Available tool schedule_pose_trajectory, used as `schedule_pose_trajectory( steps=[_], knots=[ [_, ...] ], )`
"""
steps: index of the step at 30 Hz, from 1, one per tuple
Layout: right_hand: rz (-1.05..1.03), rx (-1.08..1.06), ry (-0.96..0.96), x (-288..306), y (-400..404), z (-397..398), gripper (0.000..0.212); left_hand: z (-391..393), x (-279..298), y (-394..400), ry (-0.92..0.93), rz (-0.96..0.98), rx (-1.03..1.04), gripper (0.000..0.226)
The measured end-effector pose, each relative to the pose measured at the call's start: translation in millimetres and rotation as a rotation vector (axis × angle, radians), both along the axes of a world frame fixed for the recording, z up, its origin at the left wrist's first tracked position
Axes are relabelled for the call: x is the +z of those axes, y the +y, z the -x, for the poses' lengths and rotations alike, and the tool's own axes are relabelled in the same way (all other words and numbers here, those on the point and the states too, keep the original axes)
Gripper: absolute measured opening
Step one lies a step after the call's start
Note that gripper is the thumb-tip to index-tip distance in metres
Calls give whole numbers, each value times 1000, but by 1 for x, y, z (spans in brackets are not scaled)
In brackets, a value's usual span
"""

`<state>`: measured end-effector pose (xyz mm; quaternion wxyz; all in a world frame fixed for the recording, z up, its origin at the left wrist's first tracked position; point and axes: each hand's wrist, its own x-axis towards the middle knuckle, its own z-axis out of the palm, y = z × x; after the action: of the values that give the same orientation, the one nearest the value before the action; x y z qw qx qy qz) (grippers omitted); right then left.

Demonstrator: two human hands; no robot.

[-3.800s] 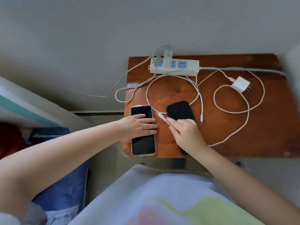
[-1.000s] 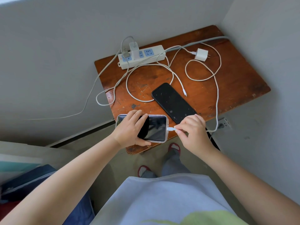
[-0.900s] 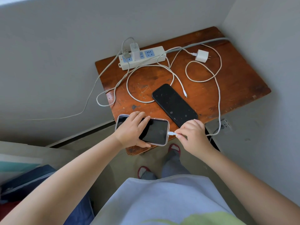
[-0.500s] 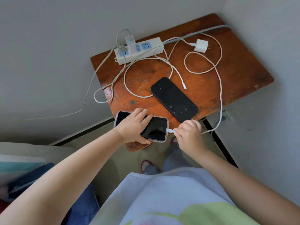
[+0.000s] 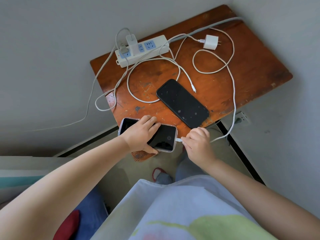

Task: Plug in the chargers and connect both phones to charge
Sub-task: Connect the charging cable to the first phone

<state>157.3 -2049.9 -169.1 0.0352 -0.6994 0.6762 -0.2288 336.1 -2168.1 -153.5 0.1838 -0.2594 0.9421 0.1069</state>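
A phone in a clear case (image 5: 165, 138) lies at the near edge of the wooden table (image 5: 251, 70). My left hand (image 5: 141, 134) grips it across the middle. My right hand (image 5: 196, 142) pinches a white cable plug (image 5: 178, 140) seated in that phone's right end; a small icon shows on its screen. A black phone (image 5: 182, 103) lies unconnected in the middle of the table. One white charger (image 5: 132, 42) sits in the power strip (image 5: 159, 49); its loose cable end (image 5: 193, 88) lies beside the black phone. A second white charger (image 5: 210, 42) lies unplugged at the back right.
White cables loop over the table and hang off its left and right edges. Walls close in on the left, back and right. A wall socket (image 5: 241, 118) is low on the right wall. My feet in red slippers (image 5: 158, 174) stand below the table's near edge.
The clear-cased phone has been turned sideways at the table's near edge and the cable plug pushed into its end. An icon now shows on its screen. The view has shifted slightly.
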Motion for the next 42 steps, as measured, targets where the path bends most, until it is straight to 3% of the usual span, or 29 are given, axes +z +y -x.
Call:
schedule_pose_trajectory(
  steps=[12, 15, 19, 23, 28, 33, 38, 42],
  knots=[
    [-174, -10, 3, 11, 8, -14, 15, -8, 10, -17, 72, 2, -30, 69],
    [-233, 11, -46, 13, 6, -26, 13, -30, 8, -7, 164, 56, 144, 61],
    [-286, 44, -78, 13, 0, -32, 8, -56, 2, 23, 330, 137, 545, 49],
    [-352, 28, -120, 9, -1, -43, 11, -58, -9, 52, 313, 24, 830, 60],
    [-357, 79, -112, 11, -8, -58, 21, -53, -18, 68, 208, -45, 829, 67],
    [-279, 68, -88, 17, -21, -45, 14, -53, -17, 71, 198, -87, 822, 64],
    [-274, 106, -129, 11, -27, -38, 35, -53, -18, 72, 215, -111, 830, 63],
    [-244, 149, -125, 12, -26, -40, 35, -53, -17, 73, 203, -108, 828, 62]
  ],
)
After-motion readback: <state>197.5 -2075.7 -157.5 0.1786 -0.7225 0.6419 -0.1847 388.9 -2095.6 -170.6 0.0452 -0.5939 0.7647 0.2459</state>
